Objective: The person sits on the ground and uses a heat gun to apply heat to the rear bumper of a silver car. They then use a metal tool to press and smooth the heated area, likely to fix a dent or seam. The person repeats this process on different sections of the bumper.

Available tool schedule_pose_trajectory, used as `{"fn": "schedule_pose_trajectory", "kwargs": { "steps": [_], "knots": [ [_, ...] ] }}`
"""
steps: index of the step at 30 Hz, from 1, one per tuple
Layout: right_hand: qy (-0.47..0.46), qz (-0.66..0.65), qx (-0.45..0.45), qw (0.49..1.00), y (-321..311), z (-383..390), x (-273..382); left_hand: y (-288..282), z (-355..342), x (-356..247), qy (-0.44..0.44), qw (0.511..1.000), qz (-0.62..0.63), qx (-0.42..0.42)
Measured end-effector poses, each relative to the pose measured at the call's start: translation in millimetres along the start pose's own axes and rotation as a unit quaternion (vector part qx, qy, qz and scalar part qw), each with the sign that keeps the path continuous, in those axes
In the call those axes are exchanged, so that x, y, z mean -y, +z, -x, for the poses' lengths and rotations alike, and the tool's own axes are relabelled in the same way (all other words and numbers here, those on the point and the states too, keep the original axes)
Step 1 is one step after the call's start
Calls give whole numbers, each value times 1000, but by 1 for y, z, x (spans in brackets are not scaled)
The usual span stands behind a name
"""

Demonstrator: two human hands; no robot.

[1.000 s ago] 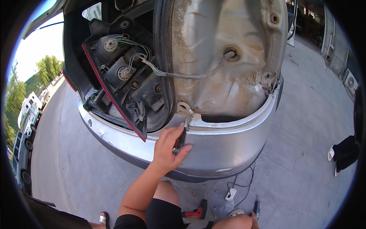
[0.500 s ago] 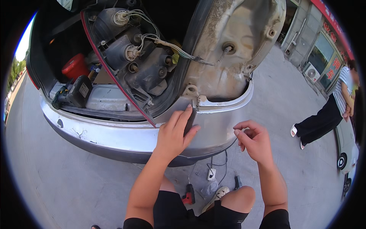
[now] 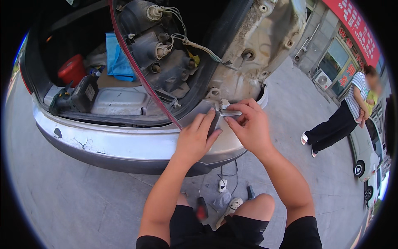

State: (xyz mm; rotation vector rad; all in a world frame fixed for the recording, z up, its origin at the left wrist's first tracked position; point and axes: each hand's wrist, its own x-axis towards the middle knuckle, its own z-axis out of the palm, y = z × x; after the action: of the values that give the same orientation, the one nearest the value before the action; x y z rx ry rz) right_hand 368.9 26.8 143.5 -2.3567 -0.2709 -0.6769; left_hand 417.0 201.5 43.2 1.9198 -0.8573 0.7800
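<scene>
My left hand (image 3: 191,139) rests on the rear corner of a car's silver bumper (image 3: 120,143). Its fingers and thumb hold a dark flat piece (image 3: 214,121) against the paint. Close by on the right, my right hand (image 3: 255,130) pinches thumb and forefinger together at the bumper's upper lip; what they hold, if anything, is too small to make out. Between the hands runs a short dark zigzag row (image 3: 221,106), like stitches or staples along a seam. Above them, a detached tail light (image 3: 145,56) leans in the opening, its wires leading to the dirty body panel (image 3: 242,79).
In the boot are a red container (image 3: 71,69), a blue bag (image 3: 119,60) and a black power tool (image 3: 78,96). A red-and-black drill (image 3: 202,209), a white socket block (image 3: 222,185) and a dark handheld tool (image 3: 250,191) lie near my feet. A person (image 3: 352,99) holding a child stands right.
My right hand has moved up and left from beside the bumper onto its upper lip. The left hand keeps its place on the dark piece. The view has shifted, bringing the blue bag into sight.
</scene>
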Motion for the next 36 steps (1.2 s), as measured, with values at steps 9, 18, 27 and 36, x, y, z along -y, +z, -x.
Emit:
{"fn": "schedule_pose_trajectory", "kwargs": {
  "steps": [9,18,27,36],
  "knots": [
    [-3,-65,-157,986,44,25,-1,0,-1,0,-20,1000,17,13],
    [-136,-19,-87,987,30,13,-26,1,-3,0,-20,998,61,5],
    [-340,128,100,926,10,-3,-29,-1,-2,1,-36,995,96,1],
    [-56,-3,-38,998,20,16,-9,1,0,1,-68,992,90,-57]
  ]
}}
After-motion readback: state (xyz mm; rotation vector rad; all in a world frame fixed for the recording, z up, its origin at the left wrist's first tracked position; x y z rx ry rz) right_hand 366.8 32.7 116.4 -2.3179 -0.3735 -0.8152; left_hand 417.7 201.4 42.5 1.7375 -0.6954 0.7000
